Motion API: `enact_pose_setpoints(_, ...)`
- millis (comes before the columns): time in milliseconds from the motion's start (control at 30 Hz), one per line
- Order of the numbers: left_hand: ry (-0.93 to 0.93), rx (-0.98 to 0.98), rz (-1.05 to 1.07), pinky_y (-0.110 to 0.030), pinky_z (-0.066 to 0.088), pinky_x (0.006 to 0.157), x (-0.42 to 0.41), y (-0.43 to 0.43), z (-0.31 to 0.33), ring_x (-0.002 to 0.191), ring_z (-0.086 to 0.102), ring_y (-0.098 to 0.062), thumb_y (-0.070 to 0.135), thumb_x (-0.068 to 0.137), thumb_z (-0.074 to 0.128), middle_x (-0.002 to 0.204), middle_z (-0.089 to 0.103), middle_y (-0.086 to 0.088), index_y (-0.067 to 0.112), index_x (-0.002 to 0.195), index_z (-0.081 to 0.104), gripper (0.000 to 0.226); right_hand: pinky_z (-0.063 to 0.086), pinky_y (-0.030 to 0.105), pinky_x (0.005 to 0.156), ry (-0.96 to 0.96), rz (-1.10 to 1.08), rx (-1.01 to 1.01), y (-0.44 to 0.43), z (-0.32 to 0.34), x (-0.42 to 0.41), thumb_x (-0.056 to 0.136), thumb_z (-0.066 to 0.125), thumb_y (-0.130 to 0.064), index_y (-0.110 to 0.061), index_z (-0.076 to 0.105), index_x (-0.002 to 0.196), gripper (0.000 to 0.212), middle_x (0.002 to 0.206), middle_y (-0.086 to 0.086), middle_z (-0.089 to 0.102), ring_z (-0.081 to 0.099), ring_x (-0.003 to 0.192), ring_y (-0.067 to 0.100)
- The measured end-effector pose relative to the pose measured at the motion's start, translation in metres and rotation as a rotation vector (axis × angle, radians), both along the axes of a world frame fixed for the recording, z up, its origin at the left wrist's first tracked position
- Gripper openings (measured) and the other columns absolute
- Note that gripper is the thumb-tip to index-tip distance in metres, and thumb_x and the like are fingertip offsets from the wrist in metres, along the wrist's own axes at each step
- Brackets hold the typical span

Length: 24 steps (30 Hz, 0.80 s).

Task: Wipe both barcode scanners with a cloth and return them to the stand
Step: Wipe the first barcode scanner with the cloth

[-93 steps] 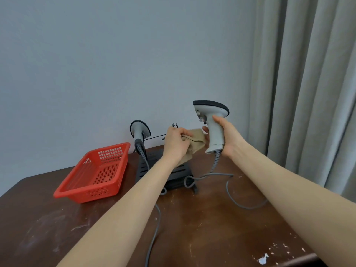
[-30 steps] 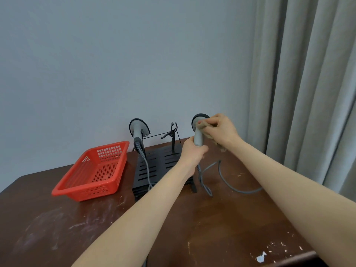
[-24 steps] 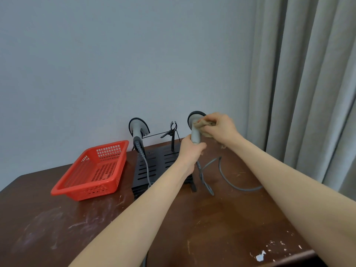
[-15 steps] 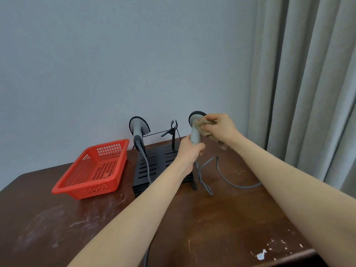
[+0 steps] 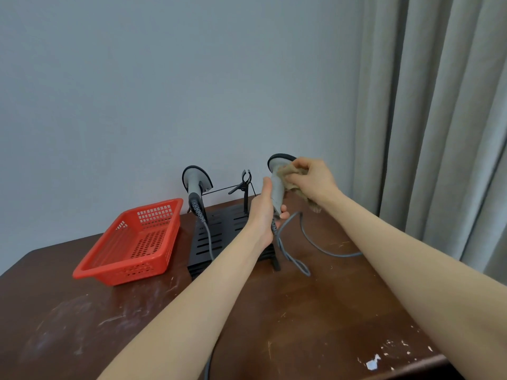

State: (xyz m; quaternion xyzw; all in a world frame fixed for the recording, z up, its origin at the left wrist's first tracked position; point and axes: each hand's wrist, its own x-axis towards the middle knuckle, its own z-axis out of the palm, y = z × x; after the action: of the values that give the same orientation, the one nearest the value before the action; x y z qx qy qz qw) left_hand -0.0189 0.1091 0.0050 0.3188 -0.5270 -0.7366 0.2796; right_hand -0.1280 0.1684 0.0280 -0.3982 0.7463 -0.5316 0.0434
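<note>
My left hand [image 5: 264, 212] grips the lower handle of a grey barcode scanner [image 5: 277, 185], held upright above the right side of the black slotted stand [image 5: 219, 237]. My right hand [image 5: 312, 178] holds a tan cloth [image 5: 297, 185] bunched against the scanner's neck, just under its black-rimmed head. The second grey scanner [image 5: 196, 185] sits upright in the stand's left holder, untouched. The stand's right clip [image 5: 245, 181] is bare. Grey cables [image 5: 307, 242] trail from both scanners over the table.
A red plastic basket [image 5: 131, 242] sits left of the stand on the scuffed dark wooden table [image 5: 315, 311]. A plain wall stands close behind, and grey curtains [image 5: 439, 119] hang at the right. The table's front right edge shows chipped paint.
About three seconds ago my right hand held the scanner and my left held the cloth; they have since swapped. Over the last second the cloth has slid from the head down to the neck.
</note>
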Motion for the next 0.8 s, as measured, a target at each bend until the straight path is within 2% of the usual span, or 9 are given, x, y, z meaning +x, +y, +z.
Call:
enact_pose_setpoints(100,-0.019,0.020,-0.013,-0.021,0.039,0.044,-0.001,0.003,0.000,0.038,0.046,-0.011,0.056,0.093,0.044,0.055,0.052,-0.004,0.010,0.113,0.059,0.052,0.051,0.030,0.072,0.062,-0.099,-0.022,0.000,0.002,0.001,0.079,0.062,-0.016,-0.027,0.067,0.086,0.014,0.087,-0.001,0.068,0.061,0.081,0.020)
enact_pose_setpoints(200,0.041,0.053,0.021,-0.025,0.037,0.051,-0.002,-0.003,0.001,0.042,0.049,-0.012,0.054,0.093,0.047,0.055,0.056,-0.003,0.012,0.103,0.064,0.046,0.047,0.020,0.053,-0.079,0.251,-0.048,0.012,0.004,0.008,0.082,0.063,-0.002,-0.024,0.069,0.079,0.023,0.067,-0.007,0.068,0.061,0.056,0.009)
enact_pose_setpoints(300,0.033,0.026,0.056,-0.026,0.040,0.046,-0.002,-0.012,0.000,0.048,0.053,-0.016,0.051,0.094,0.046,0.066,0.063,-0.006,0.008,0.099,0.066,0.047,0.049,0.011,0.061,-0.107,0.482,0.136,0.022,0.003,0.007,0.082,0.067,0.001,-0.011,0.072,0.087,0.014,0.071,-0.005,0.071,0.064,0.060,-0.002)
enact_pose_setpoints(400,0.019,0.002,0.089,-0.024,0.041,0.045,0.000,-0.011,0.000,0.042,0.051,-0.012,0.046,0.095,0.047,0.060,0.061,-0.005,0.007,0.096,0.063,0.042,0.047,0.025,0.075,0.000,0.295,0.178,0.017,-0.003,-0.007,0.079,0.069,-0.006,-0.015,0.070,0.079,0.010,0.079,0.000,0.066,0.057,0.072,0.008)
enact_pose_setpoints(500,0.005,-0.001,0.118,-0.026,0.040,0.055,0.000,-0.009,-0.001,0.044,0.051,-0.012,0.046,0.095,0.048,0.060,0.061,-0.005,0.011,0.082,0.063,0.041,0.041,0.024,0.072,-0.021,-0.027,-0.062,0.011,-0.005,-0.012,0.079,0.067,-0.012,-0.019,0.064,0.088,0.011,0.083,-0.004,0.061,0.054,0.080,0.013)
enact_pose_setpoints(633,-0.034,-0.010,0.114,-0.025,0.043,0.051,-0.001,-0.004,-0.002,0.048,0.051,-0.012,0.047,0.096,0.044,0.062,0.060,-0.005,0.012,0.085,0.061,0.040,0.039,0.019,0.058,-0.022,-0.089,-0.175,0.010,0.008,-0.007,0.080,0.064,-0.014,-0.023,0.061,0.088,0.012,0.076,-0.011,0.059,0.057,0.079,0.015)
enact_pose_setpoints(700,-0.039,-0.008,0.089,-0.024,0.044,0.047,-0.003,0.002,-0.002,0.049,0.052,-0.012,0.048,0.096,0.043,0.064,0.059,-0.006,0.012,0.095,0.062,0.041,0.048,0.023,0.054,-0.019,-0.070,-0.130,0.009,0.010,-0.002,0.079,0.059,-0.010,-0.026,0.062,0.088,0.019,0.076,-0.002,0.062,0.062,0.068,0.017)
enact_pose_setpoints(733,-0.038,-0.006,0.081,-0.023,0.044,0.046,-0.003,0.005,-0.003,0.050,0.052,-0.012,0.049,0.096,0.043,0.065,0.059,-0.006,0.012,0.100,0.062,0.042,0.050,0.025,0.046,-0.021,-0.043,-0.086,0.010,0.009,0.002,0.078,0.057,-0.008,-0.028,0.063,0.090,0.023,0.073,0.003,0.063,0.062,0.053,0.014)
enact_pose_setpoints(800,-0.010,0.014,0.088,-0.025,0.045,0.048,-0.005,0.006,-0.004,0.051,0.053,-0.013,0.049,0.096,0.043,0.066,0.059,-0.005,0.012,0.098,0.063,0.042,0.046,0.021,0.035,-0.021,0.061,-0.018,0.013,0.009,0.008,0.076,0.056,-0.005,-0.026,0.066,0.088,0.026,0.071,0.005,0.063,0.055,0.037,0.003)
